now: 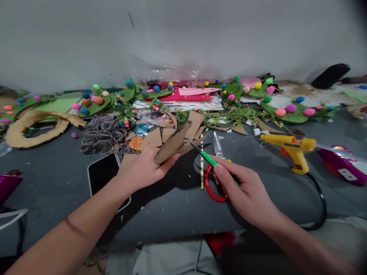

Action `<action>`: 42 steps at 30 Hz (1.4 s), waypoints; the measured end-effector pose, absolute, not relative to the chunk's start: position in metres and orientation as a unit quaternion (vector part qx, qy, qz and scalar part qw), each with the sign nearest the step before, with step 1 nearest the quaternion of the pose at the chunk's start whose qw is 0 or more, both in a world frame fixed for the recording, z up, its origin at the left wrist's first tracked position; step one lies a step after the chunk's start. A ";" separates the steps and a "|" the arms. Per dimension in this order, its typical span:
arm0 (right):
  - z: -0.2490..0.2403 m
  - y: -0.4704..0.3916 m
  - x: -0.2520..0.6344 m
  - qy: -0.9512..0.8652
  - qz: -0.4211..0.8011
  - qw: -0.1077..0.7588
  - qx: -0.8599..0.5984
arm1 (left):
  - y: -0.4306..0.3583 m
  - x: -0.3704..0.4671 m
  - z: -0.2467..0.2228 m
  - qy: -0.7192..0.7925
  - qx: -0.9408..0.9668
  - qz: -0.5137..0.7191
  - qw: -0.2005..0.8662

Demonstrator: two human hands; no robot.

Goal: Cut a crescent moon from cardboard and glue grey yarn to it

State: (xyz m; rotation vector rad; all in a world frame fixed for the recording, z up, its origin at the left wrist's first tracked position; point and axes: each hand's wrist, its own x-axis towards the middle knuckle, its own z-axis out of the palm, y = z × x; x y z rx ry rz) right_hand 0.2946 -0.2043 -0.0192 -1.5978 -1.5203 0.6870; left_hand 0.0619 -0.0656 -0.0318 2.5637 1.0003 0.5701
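My left hand (pixel 150 168) grips a piece of cardboard (pixel 173 143), tilted up above the table. In my right hand (pixel 241 187) is a green-handled craft knife (pixel 208 157), its thin blade pointing at the cardboard's right side; whether it touches is hard to tell. Beneath that hand lie scissors (pixel 212 191) with a red handle loop, partly covered by the fingers. A pale yellow pencil (pixel 202 164) rests just left of them. Behind the held piece is a pile of cardboard scraps (pixel 196 124). A phone (pixel 100 172) with a dark screen sits under my left forearm.
A yellow glue gun (pixel 298 149) with a black cord lies at right, beside a purple tool (pixel 344 162). Grey cord (pixel 104 133) and a tan wrapped ring (pixel 17 131) are at left. Green pieces with colourful pompoms (pixel 291 109) line the wall side.
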 end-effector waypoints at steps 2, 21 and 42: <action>-0.017 -0.208 0.289 -0.599 0.294 0.413 -0.620 | -0.066 0.062 -0.032 0.359 0.896 0.197 0.173; -0.037 -0.200 0.299 -0.668 0.147 0.314 -0.659 | -0.063 0.064 -0.031 0.335 0.899 0.235 0.156; -0.031 -0.199 0.293 -0.658 0.194 0.355 -0.636 | -0.060 0.062 -0.034 0.344 0.895 0.216 0.186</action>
